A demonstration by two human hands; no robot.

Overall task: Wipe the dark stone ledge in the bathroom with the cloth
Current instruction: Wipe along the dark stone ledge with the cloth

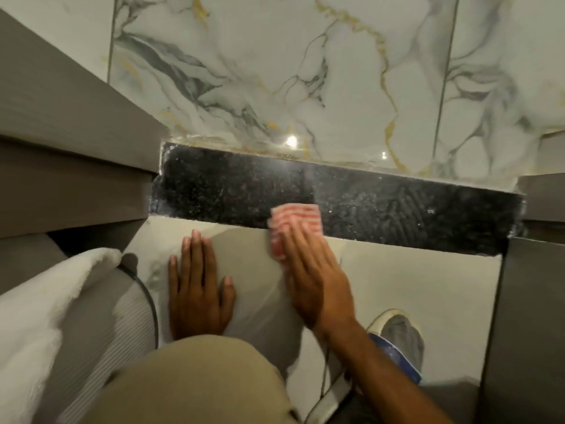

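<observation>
Our right hand [308, 280] lies flat with the fingers stretched out, pressing a red-and-white striped cloth [292, 223] against the front edge of the dark stone ledge [397, 209]; the fingers are blurred. We see the cloth folded over that edge, part on the top of the ledge and part hanging down the pale tile [412, 289] below it. Our left hand [198, 286] is spread open, palm flat on the same pale tile just beside the right hand, holding nothing. Grey wood panels [70, 166] close off the ledge on the left, and white marble wall tiles [275, 71] with grey and gold veins rise behind it. A shoe [400, 335] shows below the right forearm, and a white fluffy mat [39, 307] lies at lower left.
</observation>
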